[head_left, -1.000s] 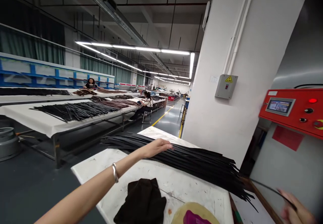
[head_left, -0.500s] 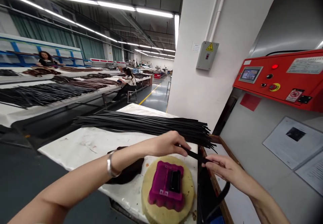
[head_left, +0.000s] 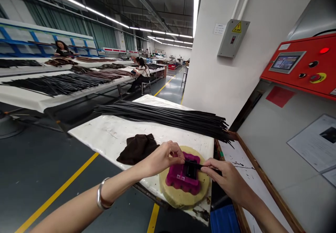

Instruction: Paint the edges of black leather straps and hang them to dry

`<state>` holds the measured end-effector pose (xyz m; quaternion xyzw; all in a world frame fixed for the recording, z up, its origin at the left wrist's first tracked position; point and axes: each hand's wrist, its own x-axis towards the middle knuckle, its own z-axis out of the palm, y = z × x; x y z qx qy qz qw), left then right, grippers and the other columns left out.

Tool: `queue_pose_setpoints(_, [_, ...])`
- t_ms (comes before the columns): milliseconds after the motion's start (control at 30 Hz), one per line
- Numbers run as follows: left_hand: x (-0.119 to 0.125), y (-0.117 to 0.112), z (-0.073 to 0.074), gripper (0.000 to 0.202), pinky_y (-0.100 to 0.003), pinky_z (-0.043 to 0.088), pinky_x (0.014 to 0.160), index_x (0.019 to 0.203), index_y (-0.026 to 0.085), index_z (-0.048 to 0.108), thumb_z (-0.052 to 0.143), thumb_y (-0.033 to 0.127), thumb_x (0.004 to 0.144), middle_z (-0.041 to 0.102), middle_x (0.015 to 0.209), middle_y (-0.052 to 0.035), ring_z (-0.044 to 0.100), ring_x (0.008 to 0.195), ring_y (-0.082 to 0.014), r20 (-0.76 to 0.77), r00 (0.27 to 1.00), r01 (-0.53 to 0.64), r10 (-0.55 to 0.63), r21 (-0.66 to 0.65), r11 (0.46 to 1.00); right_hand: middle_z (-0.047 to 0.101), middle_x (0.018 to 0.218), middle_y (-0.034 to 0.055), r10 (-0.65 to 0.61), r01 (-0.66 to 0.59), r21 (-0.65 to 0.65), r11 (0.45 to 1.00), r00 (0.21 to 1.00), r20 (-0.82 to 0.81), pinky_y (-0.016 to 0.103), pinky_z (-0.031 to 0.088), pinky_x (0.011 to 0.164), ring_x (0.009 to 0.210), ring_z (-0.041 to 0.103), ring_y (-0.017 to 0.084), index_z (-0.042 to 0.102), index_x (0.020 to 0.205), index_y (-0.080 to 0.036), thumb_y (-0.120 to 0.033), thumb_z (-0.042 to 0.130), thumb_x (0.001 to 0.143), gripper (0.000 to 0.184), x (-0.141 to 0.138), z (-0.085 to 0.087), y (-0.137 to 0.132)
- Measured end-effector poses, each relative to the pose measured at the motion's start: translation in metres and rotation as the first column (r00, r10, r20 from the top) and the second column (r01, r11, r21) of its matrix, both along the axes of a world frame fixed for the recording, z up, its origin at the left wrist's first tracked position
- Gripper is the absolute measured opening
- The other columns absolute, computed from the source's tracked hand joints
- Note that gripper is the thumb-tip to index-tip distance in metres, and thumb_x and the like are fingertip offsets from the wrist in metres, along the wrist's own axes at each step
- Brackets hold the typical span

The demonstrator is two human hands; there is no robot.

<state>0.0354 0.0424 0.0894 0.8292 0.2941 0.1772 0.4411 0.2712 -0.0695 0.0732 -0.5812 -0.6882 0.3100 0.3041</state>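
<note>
The left hand (head_left: 166, 159) and the right hand (head_left: 226, 175) both pinch a black strip (head_left: 196, 165), which spans between them over the purple block (head_left: 173, 176) on a round board (head_left: 173, 198), near a brown cloth (head_left: 138, 149).

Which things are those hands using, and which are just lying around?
Seem to belong:
black strip, held by left hand and right hand
purple block
round yellow pad
probably bundle of black strips

Seem just around:
brown cloth
red control panel

Black strip (head_left: 198, 166), magenta block (head_left: 173, 175), pale yellow disc (head_left: 181, 199), dark brown cloth (head_left: 137, 149), black bundle (head_left: 162, 116), dark-smudged white tabletop (head_left: 102, 132)
</note>
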Motion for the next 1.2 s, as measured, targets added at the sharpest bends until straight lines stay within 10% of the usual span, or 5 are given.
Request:
queue_pose_setpoints(333, [-0.008, -0.017, -0.016, 0.016, -0.036, 0.035, 0.085, 0.084, 0.019, 0.055, 0.053, 0.025, 0.098, 0.055, 0.098, -0.0044, 0.042, 0.097, -0.0219, -0.073, 0.997, 0.023, 0.01, 0.431, 0.902, 0.069, 0.084, 0.0005, -0.054, 0.029, 0.171, 0.985, 0.988, 0.143, 0.027, 0.038, 0.065, 0.074, 0.064, 0.018, 0.065, 0.092, -0.022, -0.037, 0.044, 0.102, 0.028, -0.011, -0.034, -0.005])
queue_pose_setpoints(1200, [-0.003, -0.018, -0.019, 0.015, -0.038, 0.035, 0.081, 0.082, 0.018, 0.057, 0.054, 0.021, 0.097, 0.056, 0.099, -0.0051, 0.041, 0.095, -0.0227, -0.151, 0.988, 0.105, -0.028, 0.529, 0.842, 0.071, 0.083, 0.0019, -0.075, 0.019, 0.278, 0.96, 0.979, 0.19, 0.027, 0.046, 0.065, 0.073, 0.067, 0.019, 0.068, 0.093, -0.023, -0.034, 0.045, 0.102, 0.027, -0.005, -0.05, -0.01])
